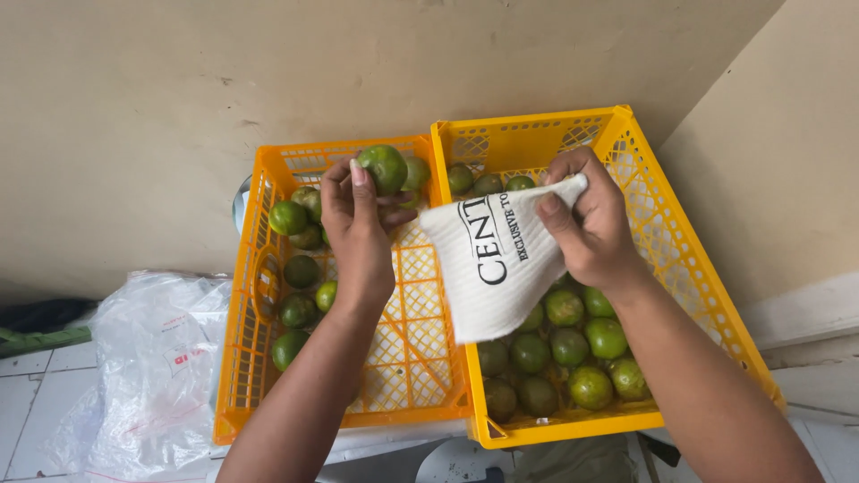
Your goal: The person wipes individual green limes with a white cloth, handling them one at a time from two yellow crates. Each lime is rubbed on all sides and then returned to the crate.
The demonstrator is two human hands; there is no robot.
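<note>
Fingers of the left hand (358,228) closed around a round green fruit (385,167), smooth glossy skin, held up over the orange crate (242,358). Right hand (586,224) pinches the top corner of a white cloth (492,268) between thumb and fingers; cloth is soft, ribbed weave, dark printed lettering, hangs down in a rough cone shape just beside the fruit, not touching it as far as visible. Cloth hangs across the wall shared by the two crates. Orange crate is hard plastic lattice, mostly bare mesh floor, a few green fruits (300,268) along its left side and back. Yellow crate (680,259), same lattice plastic, touching the orange one on the right, holds a denser heap of green fruits (573,344). Crumpled clear plastic bag (152,358) on the white tiled floor (22,402) left of the crates. Plain beige wall (179,107) behind.
</note>
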